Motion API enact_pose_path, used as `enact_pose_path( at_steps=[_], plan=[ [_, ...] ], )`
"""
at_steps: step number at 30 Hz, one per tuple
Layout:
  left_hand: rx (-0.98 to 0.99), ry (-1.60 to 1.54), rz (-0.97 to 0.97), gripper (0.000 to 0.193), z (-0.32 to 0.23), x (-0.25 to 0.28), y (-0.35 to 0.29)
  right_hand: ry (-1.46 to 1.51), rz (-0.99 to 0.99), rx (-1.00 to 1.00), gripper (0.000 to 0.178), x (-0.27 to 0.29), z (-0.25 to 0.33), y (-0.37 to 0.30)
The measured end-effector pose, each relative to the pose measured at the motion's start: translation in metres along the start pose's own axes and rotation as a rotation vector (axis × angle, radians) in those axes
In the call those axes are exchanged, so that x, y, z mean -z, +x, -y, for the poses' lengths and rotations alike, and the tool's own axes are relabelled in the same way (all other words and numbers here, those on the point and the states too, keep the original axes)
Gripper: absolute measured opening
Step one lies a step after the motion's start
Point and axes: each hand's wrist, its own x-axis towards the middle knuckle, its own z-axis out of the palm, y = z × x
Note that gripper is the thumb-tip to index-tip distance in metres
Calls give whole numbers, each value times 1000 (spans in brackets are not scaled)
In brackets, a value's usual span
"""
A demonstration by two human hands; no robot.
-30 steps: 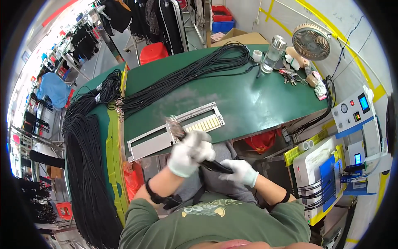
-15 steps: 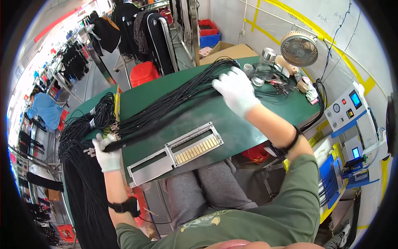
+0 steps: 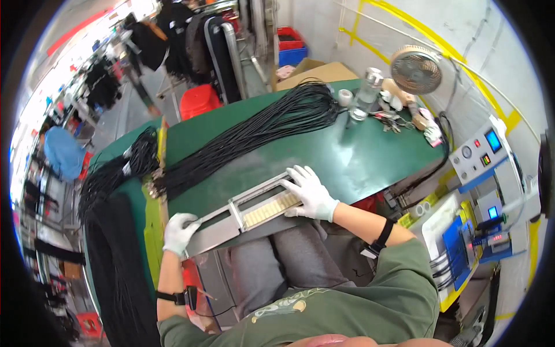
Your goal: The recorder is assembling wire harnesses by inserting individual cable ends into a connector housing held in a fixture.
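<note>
Silver metal makes up the long, flat frame with rectangular openings, which lies slantwise along the near edge of the green, smooth-topped table, left of the middle of the picture. Both hands are on it, one at each end. At the lower left, the white-gloved left hand is drawn in narrow, thumb and fingers closed about the frame's corner; how far they reach underneath is hidden. Near the centre, the white-gloved right hand is spread wider, fingers over the far rail and thumb by the near one, so it holds the right end across its width. Gripped this way — from opposite ends — the frame is probably easier to keep straight, though whether it rests fully on the table I cannot tell.

Cream-coloured, block-like pieces in a row sit in the frame's right half, between the hands, apparently kept in line by its rails. Beyond, a long bundle of thin black cords stretches diagonally towards the upper middle, likely laid lengthwise to limit tangling. The clear bottle with a silver cap and the round beige fan stand at the upper right — seemingly clear of the hands.
</note>
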Motion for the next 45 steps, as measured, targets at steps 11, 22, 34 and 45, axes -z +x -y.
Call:
enact_pose_path(
  at_steps=[11,22,34,45],
  plan=[
    [65,134,115,21,-72,12,-90,-93,-79,3,62,-39,-35,24],
    [650,562,-769,43,44,200,-45,76,-123,-116,55,-40,-40,19],
    [406,-370,-1064,39,122,217,-20,95,-175,-132,48,-43,-33,23],
    [309,-885,-1024,20,86,207,-30,98,-175,-145,47,-44,-40,20]
  ],
)
